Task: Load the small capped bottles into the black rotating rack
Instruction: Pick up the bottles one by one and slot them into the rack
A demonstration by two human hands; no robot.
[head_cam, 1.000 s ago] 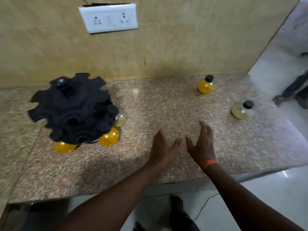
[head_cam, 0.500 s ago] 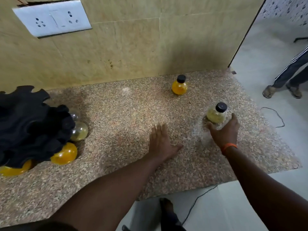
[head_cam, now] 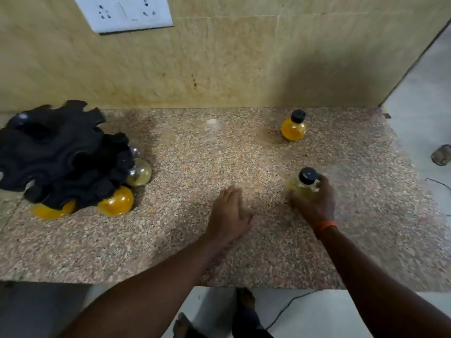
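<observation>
The black rotating rack (head_cam: pixel 61 154) stands at the left of the granite counter (head_cam: pixel 195 240). Round bottles hang under its rim: two orange ones (head_cam: pixel 117 201) (head_cam: pixel 52 211) and a pale yellow one (head_cam: pixel 140 173). My right hand (head_cam: pixel 314 203) is wrapped around a pale yellow bottle with a black cap (head_cam: pixel 305 181) at the right of the counter. An orange black-capped bottle (head_cam: pixel 294 126) stands upright further back, near the wall. My left hand (head_cam: pixel 228 213) lies flat on the counter with fingers apart, holding nothing.
A tiled wall with a white socket plate (head_cam: pixel 124 13) rises behind the counter. The counter ends at the right, with floor, a cable (head_cam: pixel 436 182) and a person's foot (head_cam: pixel 441 154) beyond. My own feet show below the front edge.
My right hand reached right to the pale yellow bottle and closed around it. The view swung right then back left. My left hand stayed on the counter.
</observation>
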